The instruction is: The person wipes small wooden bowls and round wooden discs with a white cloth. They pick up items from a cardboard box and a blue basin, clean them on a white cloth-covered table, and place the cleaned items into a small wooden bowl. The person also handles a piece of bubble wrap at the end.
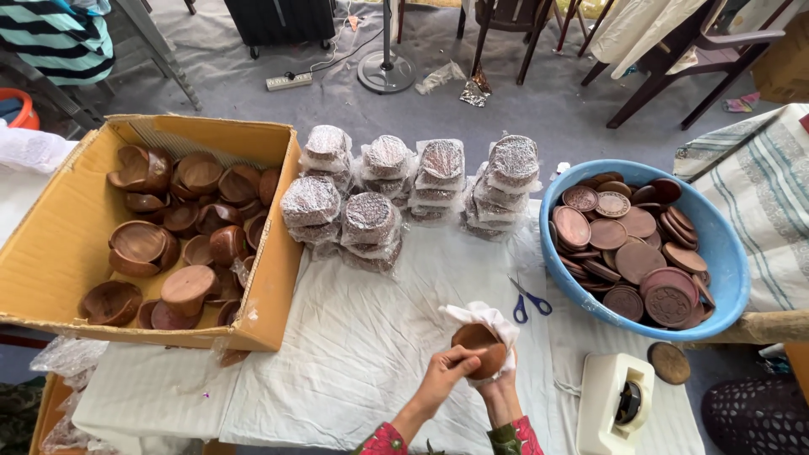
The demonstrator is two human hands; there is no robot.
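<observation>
Grip: a person's left hand (444, 377) presses its fingers closed on the top of a small brown wooden bowl (479, 348); the right hand (497, 389) cups it from below through a sheet of white wrapping (490, 318), fingers curled round it.
Bowl: at 6 o'clock in the view, held just above the white cloth (354, 354), the wrapping bunched behind it toward 12 o'clock.
Nearby: blue-handled scissors (529, 300) lie on the cloth at 1 o'clock from the hands; a cream tape dispenser (615, 403) sits at 3 o'clock, with one loose brown disc (669, 362) just beyond it.
Stock: a cardboard box (50, 244) of bare wooden bowls at 9 o'clock; stacks of wrapped bundles (371, 219) at 12 o'clock; a blue basin (731, 261) of carved brown lids at 2 o'clock.
Surface and room: the cloth covers a low work surface over a grey floor (539, 118); dark chair legs, a fan base (386, 71) and a power strip (289, 81) stand at the far edge; striped fabric (758, 194) lies at 3 o'clock.
Hard to see: the bowl's underside is hidden by the wrapping and right palm; both forearms are cut off at the bottom edge; the contents of the wrapped bundles are blurred by film.
</observation>
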